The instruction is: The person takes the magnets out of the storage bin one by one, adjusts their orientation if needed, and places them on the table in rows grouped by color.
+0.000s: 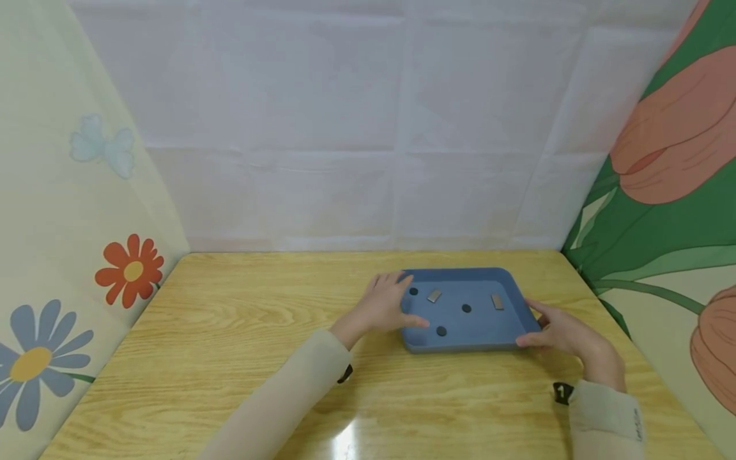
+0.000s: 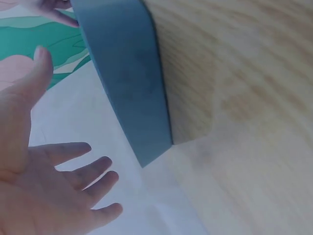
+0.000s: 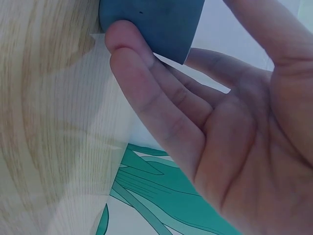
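A blue rectangular tray (image 1: 477, 338) lies on the table in the head view. In it are three small dark discs (image 1: 466, 308) and two small flat rectangular pieces (image 1: 497, 302), greyish and brownish. My left hand (image 1: 386, 305) is at the tray's left side, thumb and fingers spread over that edge. The left wrist view shows this hand (image 2: 54, 181) with nothing in its grasp, beside the tray's outer wall (image 2: 124, 73). At the right side is my right hand (image 1: 560, 329), its thumb by the near corner. In the right wrist view, extended fingertips (image 3: 124, 39) touch the tray's outer wall (image 3: 161, 24).
The wood-grain table (image 1: 259, 306) runs back to a white cloth (image 1: 316, 160). Flower-printed cloths stand at the left (image 1: 52, 211) and right (image 1: 678, 243) sides. A black wrist strap (image 1: 563, 392) shows by the right sleeve.
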The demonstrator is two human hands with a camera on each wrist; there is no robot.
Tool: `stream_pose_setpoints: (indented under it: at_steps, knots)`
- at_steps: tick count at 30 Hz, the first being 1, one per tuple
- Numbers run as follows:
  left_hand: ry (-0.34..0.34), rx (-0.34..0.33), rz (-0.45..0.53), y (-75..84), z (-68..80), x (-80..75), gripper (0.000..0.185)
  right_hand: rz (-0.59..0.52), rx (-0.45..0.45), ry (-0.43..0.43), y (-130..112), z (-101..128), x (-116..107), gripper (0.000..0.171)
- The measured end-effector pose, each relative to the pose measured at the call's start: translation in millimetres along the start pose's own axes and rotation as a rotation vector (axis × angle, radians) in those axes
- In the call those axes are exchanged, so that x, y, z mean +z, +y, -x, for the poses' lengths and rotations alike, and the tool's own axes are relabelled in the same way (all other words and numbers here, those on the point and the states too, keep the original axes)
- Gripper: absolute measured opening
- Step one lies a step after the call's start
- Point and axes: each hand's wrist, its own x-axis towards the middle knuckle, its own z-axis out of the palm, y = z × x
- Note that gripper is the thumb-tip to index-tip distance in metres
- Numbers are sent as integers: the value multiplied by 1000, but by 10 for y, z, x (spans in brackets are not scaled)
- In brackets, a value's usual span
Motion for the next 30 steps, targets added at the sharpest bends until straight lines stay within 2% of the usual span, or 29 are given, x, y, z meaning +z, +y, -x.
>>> stream_pose_setpoints:
  at_steps: [7,11,18,30]
  knots:
    - [110,5,-31,97,-208,-28,75,-17,-3,-13,-5,-3,-2,111]
    - [140,5,-51,146,-333,-20,62,-16,10,-9,-2,-4,0,112]
    - [122,-15,-86,211,-508,61,50,-29,4,-9,6,3,-8,111]
    - [100,-38,-110,186,-644,208,44,-25,-5,2,8,-7,1,109]
